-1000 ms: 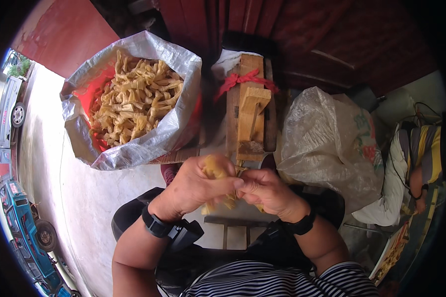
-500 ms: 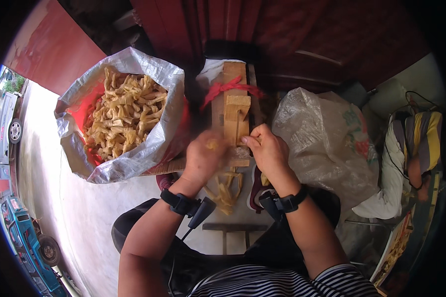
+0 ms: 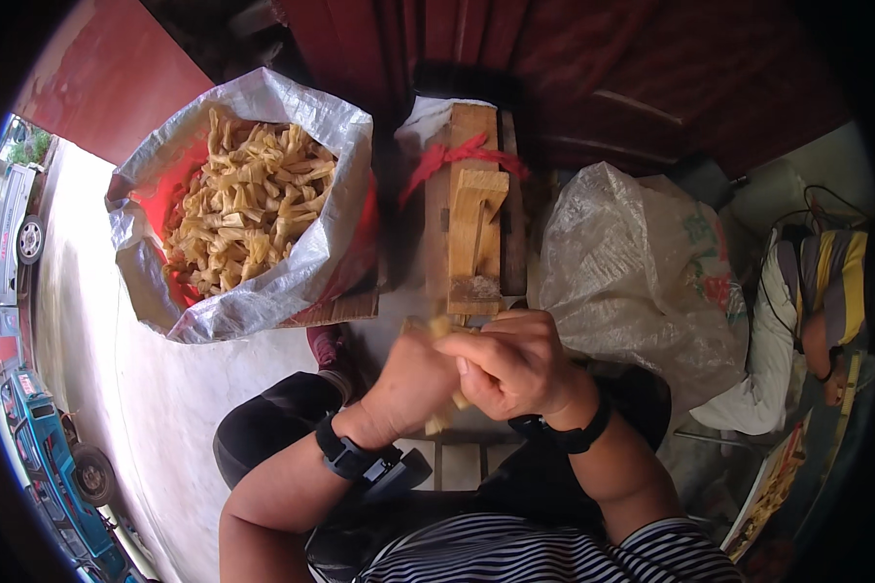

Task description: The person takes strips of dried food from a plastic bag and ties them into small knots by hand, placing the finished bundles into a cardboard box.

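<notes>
My left hand (image 3: 408, 377) and my right hand (image 3: 517, 364) meet above my lap, closed on a pale yellow strip (image 3: 439, 327). Bits of it show above and below my fingers; the rest is hidden, and the left fingers are partly blurred. Just beyond my hands stands a wooden block fixture (image 3: 474, 214) with a thin rod, bound by a red cloth tie (image 3: 467, 152). Neither hand touches its upper part. At the left, a silvery woven sack (image 3: 345, 136) is full of dried yellowish knotted pieces (image 3: 253, 209).
A translucent plastic sack (image 3: 632, 262) lies at the right. Beyond it is another person's hand (image 3: 833, 389) beside a long tray (image 3: 773, 491) of yellowish pieces. A dark red door (image 3: 651, 87) stands behind the fixture. Parked vehicles line the far left.
Both hands have drawn back from the fixture toward my body and come together. The strips that hung below the fixture are now gathered at my hands. My view has shifted slightly.
</notes>
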The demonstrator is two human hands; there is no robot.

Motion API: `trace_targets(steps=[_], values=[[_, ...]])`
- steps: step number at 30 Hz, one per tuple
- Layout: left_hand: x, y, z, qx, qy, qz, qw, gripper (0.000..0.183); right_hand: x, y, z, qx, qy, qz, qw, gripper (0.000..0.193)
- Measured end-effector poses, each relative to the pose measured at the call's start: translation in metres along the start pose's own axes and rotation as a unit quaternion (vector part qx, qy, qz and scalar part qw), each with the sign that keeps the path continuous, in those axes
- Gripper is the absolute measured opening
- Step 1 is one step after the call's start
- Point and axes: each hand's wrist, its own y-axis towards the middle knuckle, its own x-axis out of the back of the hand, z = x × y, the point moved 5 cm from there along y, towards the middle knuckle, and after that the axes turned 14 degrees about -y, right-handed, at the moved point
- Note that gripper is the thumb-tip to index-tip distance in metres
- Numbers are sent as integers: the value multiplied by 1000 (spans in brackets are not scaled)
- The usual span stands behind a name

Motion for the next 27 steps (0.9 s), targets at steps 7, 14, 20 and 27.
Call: trace_targets(steps=[7, 14, 20, 27], values=[[-24, -37, -58, 138, -167, 301, 929, 28, 9, 1, -23, -142, 96, -2, 985, 19], [10, -18, -53, -353, 434, 71, 826, 31, -45, -36, -19, -573, 472, 192, 641, 16], [6, -29, -54, -443, 455, 50, 771, 20, -53, -46, -10, -520, 627, 205, 542, 11], [19, -26, -63, -360, 344, -52, 865, 31, -33, -30, -19, -461, 425, 55, 778, 16]])
